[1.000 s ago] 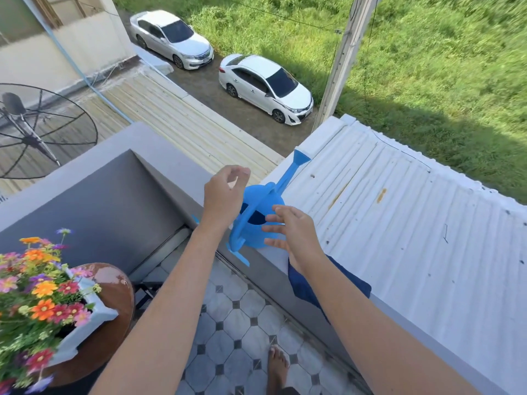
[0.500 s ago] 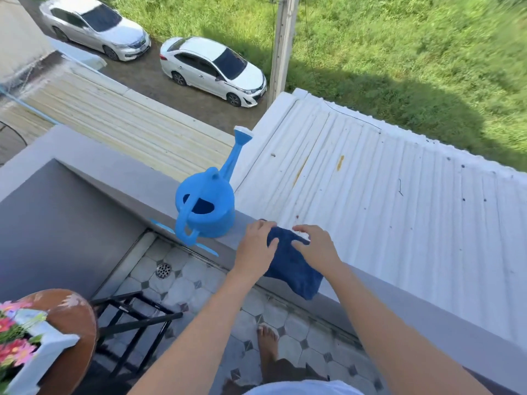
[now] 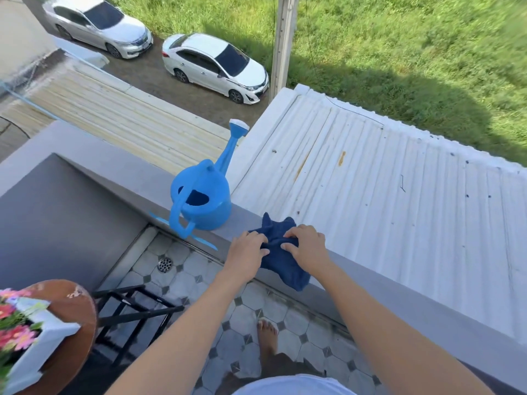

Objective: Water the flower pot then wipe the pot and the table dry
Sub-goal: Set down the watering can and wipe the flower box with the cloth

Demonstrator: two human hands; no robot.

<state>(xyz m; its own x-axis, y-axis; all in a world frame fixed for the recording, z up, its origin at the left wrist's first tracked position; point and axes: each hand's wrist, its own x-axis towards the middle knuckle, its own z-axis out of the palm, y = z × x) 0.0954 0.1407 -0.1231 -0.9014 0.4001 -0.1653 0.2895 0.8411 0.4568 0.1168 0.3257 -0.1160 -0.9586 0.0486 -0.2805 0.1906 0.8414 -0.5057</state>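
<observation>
A dark blue cloth [image 3: 281, 262] lies bunched on the grey balcony ledge [image 3: 137, 181], partly hanging over its inner side. My left hand [image 3: 248, 253] and my right hand [image 3: 306, 246] both pinch folds of it. A blue watering can [image 3: 204, 199] stands upright on the ledge just left of the cloth, spout pointing away, with no hand on it. At the bottom left, a white flower pot [image 3: 42, 337] with pink and red flowers sits on a round brown table [image 3: 77, 312]; both are cut off by the frame edge.
A black metal stand [image 3: 134, 309] lies on the tiled balcony floor [image 3: 242, 317] between the table and my bare foot [image 3: 268, 337]. A floor drain [image 3: 164, 264] sits near the wall. Beyond the ledge are a white corrugated roof [image 3: 385, 195], parked cars and grass.
Both hands left the watering can, which now stands on the ledge, and moved right onto the blue cloth. The cloth is now bunched up between them. The view shifted right.
</observation>
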